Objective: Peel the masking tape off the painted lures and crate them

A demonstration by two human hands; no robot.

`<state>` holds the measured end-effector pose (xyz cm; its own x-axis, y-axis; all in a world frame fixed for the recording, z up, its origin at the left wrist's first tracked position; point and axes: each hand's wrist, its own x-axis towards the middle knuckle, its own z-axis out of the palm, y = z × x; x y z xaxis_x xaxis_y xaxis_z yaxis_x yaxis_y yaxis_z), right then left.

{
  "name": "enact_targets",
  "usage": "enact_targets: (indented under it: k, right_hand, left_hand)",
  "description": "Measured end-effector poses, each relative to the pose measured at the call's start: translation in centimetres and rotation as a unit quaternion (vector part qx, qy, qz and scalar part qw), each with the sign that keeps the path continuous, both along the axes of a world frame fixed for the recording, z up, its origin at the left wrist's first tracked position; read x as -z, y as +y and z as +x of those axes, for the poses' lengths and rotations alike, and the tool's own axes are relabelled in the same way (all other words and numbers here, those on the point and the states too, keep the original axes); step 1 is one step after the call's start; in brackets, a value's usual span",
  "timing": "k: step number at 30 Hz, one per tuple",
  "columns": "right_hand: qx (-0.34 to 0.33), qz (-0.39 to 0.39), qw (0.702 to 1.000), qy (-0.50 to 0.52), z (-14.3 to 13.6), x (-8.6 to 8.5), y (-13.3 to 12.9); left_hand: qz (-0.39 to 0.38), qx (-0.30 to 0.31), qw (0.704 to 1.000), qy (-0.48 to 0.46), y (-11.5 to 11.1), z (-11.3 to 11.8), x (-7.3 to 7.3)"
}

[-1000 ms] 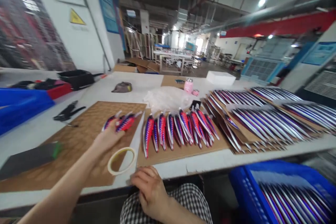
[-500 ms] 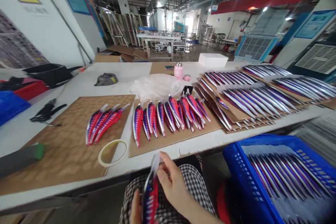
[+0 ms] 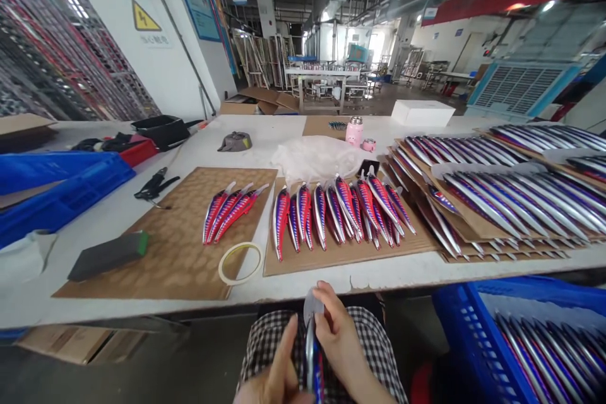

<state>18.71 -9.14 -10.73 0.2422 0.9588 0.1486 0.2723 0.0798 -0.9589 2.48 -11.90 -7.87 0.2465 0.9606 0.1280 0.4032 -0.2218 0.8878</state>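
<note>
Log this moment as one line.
left hand: beside lure, grip unclear | right hand: holding lure at its clear lip | lure: above checkered lap | left cardboard sheet: three lures, grey block

I see slender fish-shaped lure (image 3: 310, 360) at lap: silver, blue, touches of red; lip (image 3: 313, 304) translucent whitish. Three curved lures (image 3: 230, 209) red, purple-blue cross-stripes, silvery edges. Flat brown cardboard sheet (image 3: 161, 252) blotched in lighter and darker tan. Bench (image 3: 322, 274) white. On my feed also: cream tape ring (image 3: 221, 267), dark grey block (image 3: 106, 257) with green end, pink bottle (image 3: 354, 132), blue plastic crate (image 3: 466, 328), black-and-white checked fabric (image 3: 379, 341), yellow triangular sign (image 3: 144, 17), black-marked.
</note>
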Motion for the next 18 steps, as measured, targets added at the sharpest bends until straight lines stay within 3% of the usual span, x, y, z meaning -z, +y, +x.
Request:
enact_targets:
  k: [4, 7, 10, 14, 18]
  right_hand:
    - [-0.061, 0.003, 0.998, -0.021, 0.4, -0.6, 0.2]
    - [-0.122, 0.010, 0.991, -0.052, 1.1, -2.6, 0.6]
    - [-0.183, 0.018, 0.980, -0.079, 1.9, -5.1, 1.2]
    - [-0.216, 0.007, 0.970, -0.111, 2.4, -6.9, 2.0]
    - [-0.224, -0.014, 0.963, -0.148, 2.3, -6.7, 2.6]
  left_hand:
    - [0.094, 0.104, 0.988, 0.060, 4.8, -0.4, -1.6]
    - [0.116, 0.183, 0.970, 0.113, 7.6, 0.3, -2.8]
    - [0.124, 0.215, 0.956, 0.158, 8.6, 0.8, -3.4]
    - [0.149, 0.198, 0.952, 0.181, 8.6, 0.8, -2.7]
    - [0.165, 0.137, 0.968, 0.133, 8.2, 0.6, -0.7]
